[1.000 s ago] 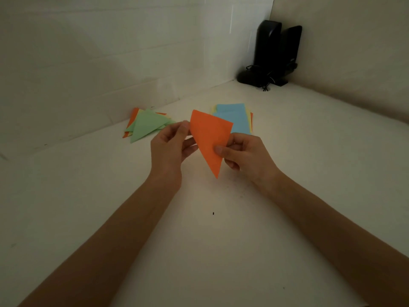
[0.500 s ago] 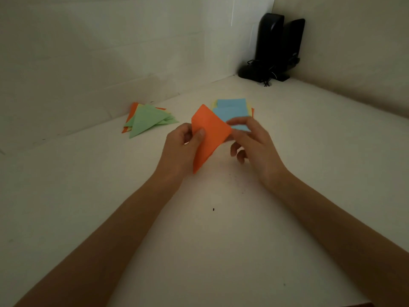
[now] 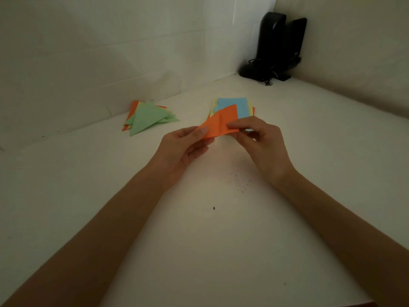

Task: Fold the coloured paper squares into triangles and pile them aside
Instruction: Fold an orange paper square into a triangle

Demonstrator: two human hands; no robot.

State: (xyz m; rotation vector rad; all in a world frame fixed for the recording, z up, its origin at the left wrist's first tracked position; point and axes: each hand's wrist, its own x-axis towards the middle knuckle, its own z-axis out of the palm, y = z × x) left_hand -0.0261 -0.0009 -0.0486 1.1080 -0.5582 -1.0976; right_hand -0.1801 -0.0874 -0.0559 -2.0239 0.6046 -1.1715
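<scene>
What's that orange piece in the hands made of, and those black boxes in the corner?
The orange sheet: likely thin matte paper; it bends and shows a crease between the left hand and right hand. The black boxes: probably hard plastic, faint sheen on the front; too dark to confirm.

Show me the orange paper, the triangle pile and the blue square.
orange paper [image 3: 218, 125]: head view, its middle.
triangle pile [image 3: 145, 118]: head view, top green triangle.
blue square [image 3: 242, 106]: head view, upper bare part.

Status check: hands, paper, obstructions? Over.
Left hand and right hand both pinch the orange paper, mid-fold, above the table. Triangle pile lies far left. Nothing lies between.
</scene>
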